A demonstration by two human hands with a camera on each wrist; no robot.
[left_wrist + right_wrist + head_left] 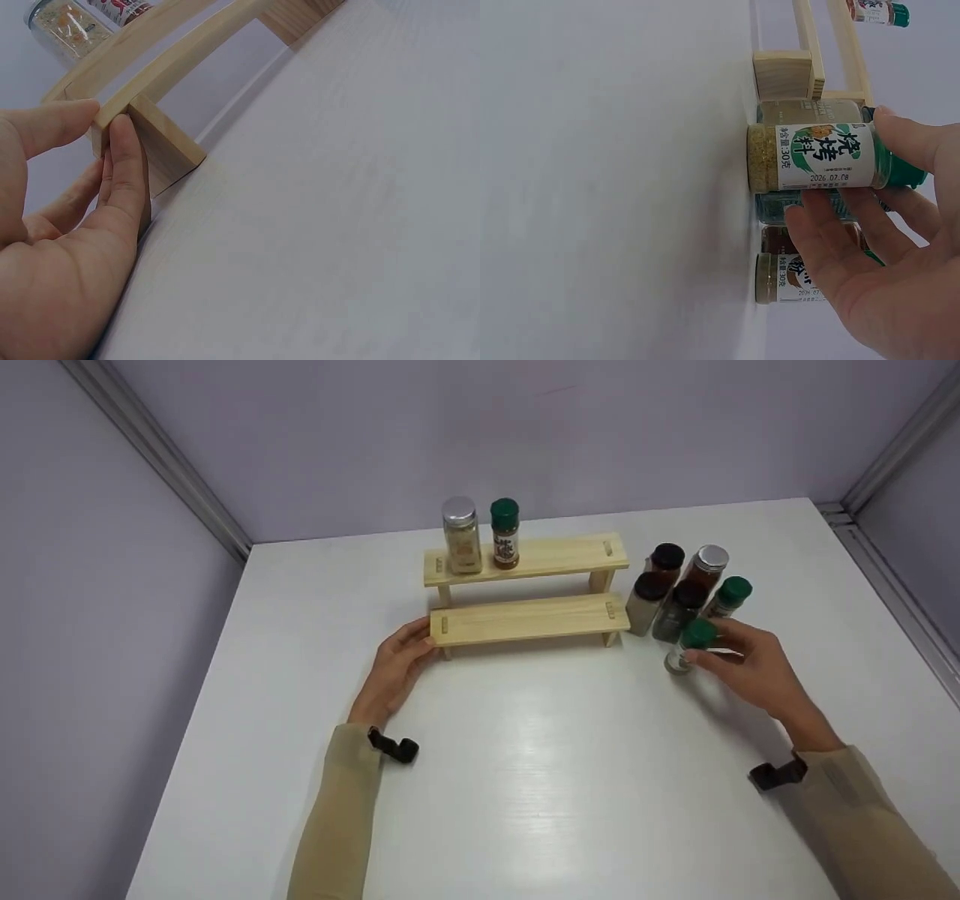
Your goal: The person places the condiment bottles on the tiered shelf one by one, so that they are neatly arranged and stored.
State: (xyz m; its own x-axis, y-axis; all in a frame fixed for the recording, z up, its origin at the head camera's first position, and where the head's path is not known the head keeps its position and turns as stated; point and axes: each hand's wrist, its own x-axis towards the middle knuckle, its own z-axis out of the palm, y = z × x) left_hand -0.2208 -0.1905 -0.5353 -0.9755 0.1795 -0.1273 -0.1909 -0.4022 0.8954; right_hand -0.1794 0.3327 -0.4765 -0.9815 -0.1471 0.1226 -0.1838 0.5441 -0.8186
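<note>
Left hand: pinched the low, long, pale wooden shelf
Right hand: gripped a small, round, see-through, green-capped jar

Counting along now: three green-capped spice jars, three black-capped spice jars, two silver-capped spice jars (eight in all!), two wooden shelf boards, two hands, two sleeves, two wrist cameras.

Head view, three o'clock: the right hand hides the base of the farther green-capped cylindrical glass jar.
</note>
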